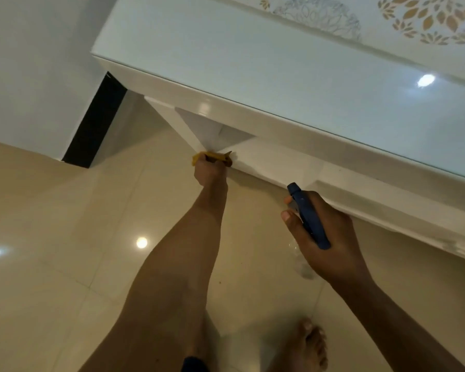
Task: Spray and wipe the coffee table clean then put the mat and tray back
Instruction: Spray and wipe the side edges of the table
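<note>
Glossy beige floor tiles (65, 264) fill the lower half of the view, throwing back two ceiling lights, and a white coffee table (279, 76) with a glass top runs across the upper right.

The left hand (210, 171) reaches forward and down, its fingers curled round a yellow cloth (212, 157) that it presses against the low white side of the table, at the corner where a slanted panel meets the bottom edge near the floor. Only scraps of the cloth show past the knuckles.

The right hand (324, 232) hangs nearer the camera, beside the table's lower ledge, wrapped round a spray bottle (308, 216). The blue spray head lies across the palm with its nozzle pointing up and to the left, the thumb lying along its left side and a fingertip showing by the nozzle. Below the hand a clear, pale shape is probably the bottle's body, though it is blurred against the tiles.

On the far part of the tabletop lies a white mat (414, 20) with cut-out leaf circles in gold and silver, reaching out of view at the top edge. A bare foot (310, 345) stands on the tiles at the bottom. At left a white wall (24, 63) ends in a black vertical strip (94, 124).
</note>
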